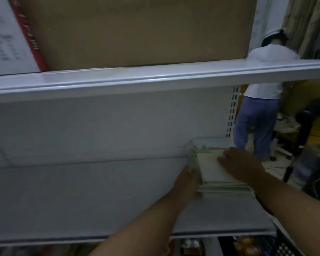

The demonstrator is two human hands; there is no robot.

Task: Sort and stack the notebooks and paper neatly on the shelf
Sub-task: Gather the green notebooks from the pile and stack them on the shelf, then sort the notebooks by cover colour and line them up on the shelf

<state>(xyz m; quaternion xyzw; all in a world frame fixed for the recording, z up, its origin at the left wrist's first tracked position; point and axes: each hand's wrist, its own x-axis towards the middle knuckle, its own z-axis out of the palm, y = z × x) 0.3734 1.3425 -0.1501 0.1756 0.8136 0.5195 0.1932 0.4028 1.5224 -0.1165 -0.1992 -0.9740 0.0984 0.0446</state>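
A stack of white and green notebooks (211,169) lies at the right end of the white middle shelf (81,196), close to the back panel. My left hand (187,179) touches the stack's left side with straight fingers. My right hand (238,162) lies flat on top of the stack, fingers spread. The lower notebooks stick out a little at the front. The view is blurred and dim.
The shelf above (155,78) holds a large brown cardboard box (137,30) and a red and white box (11,37). A person in a white shirt (262,100) stands beyond the shelf's right end. A black stand (301,133) and goods below (248,246) are also in view.
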